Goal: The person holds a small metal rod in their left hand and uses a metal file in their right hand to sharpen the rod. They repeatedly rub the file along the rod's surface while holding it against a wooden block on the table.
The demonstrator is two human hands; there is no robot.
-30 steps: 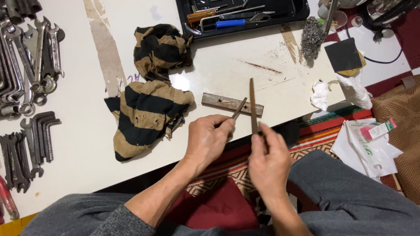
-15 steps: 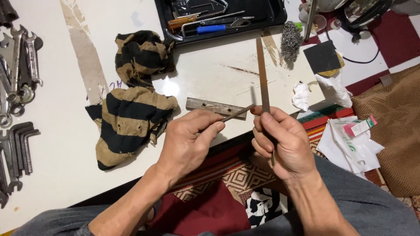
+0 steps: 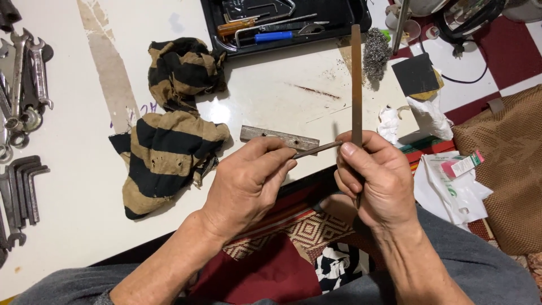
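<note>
file's lower end [image 3: 357,85] hidden in right hand [image 3: 377,178], wrenches [image 3: 22,79] cut off left

White table [image 3: 271,96] bears striped cloth [image 3: 169,152], wrenches [image 3: 22,85], tray [image 3: 282,25].

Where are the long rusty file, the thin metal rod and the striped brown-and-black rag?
Long rusty file [image 3: 356,79], head view: mid-blade, above the right hand.
Thin metal rod [image 3: 319,149], head view: bare stretch between both hands.
Striped brown-and-black rag [image 3: 169,149], head view: middle of its lower fold.
</note>
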